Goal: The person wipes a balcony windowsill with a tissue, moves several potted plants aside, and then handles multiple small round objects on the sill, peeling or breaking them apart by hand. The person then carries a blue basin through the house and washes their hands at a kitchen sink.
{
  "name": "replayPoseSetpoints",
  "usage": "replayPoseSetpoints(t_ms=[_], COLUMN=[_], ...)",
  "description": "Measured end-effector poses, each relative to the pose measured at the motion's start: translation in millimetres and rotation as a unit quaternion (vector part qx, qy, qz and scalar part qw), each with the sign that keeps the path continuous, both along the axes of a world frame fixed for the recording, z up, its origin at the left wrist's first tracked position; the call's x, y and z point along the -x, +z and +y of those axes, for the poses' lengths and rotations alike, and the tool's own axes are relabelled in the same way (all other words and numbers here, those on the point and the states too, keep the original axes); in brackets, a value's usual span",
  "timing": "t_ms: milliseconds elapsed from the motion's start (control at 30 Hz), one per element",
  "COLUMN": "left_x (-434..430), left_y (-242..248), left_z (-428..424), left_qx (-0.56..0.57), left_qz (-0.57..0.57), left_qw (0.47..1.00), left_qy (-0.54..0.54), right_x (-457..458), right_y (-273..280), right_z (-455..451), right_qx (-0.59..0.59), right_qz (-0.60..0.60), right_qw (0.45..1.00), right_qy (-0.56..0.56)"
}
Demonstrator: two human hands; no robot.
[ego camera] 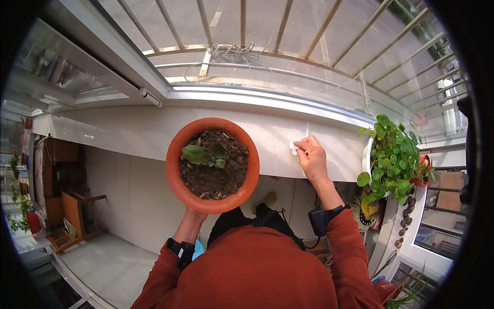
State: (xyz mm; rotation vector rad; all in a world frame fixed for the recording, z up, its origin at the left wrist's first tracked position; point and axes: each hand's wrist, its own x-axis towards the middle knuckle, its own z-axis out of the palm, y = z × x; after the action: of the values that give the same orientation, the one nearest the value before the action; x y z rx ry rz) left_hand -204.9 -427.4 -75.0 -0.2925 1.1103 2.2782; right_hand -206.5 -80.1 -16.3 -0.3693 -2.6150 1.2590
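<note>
A terracotta-coloured flowerpot is before me, over the front edge of the white windowsill. Dark, crumbly soil fills it, and a small plant with thick green leaves grows there. My left hand supports the pot from the near side and below; its fingers are hidden by the pot. Pinched between the fingertips of my right hand is a small white wad, perhaps tissue, at the sill surface right of the pot.
On the right, a white planter of round-leaved plants stands beside a red pot. Window glass and metal bars border the far side, with coiled cable outside. A wooden chair is at lower left.
</note>
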Motion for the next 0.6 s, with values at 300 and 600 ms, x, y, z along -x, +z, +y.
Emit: replayPoseSetpoints(t_ms=[300, 600], left_x=[-6, 1], left_y=[-21, -4], left_z=[-3, 18], left_qx=[0.044, 0.048], left_qz=[0.028, 0.022], left_qw=[0.997, 0.998], left_qy=[-0.06, -0.025], right_x=[5, 1], right_y=[-17, -8], right_z=[-40, -56], right_qx=[0.003, -0.117], right_qz=[0.003, -0.016], right_qw=[1.0, 0.989], right_qy=[-0.023, 0.087])
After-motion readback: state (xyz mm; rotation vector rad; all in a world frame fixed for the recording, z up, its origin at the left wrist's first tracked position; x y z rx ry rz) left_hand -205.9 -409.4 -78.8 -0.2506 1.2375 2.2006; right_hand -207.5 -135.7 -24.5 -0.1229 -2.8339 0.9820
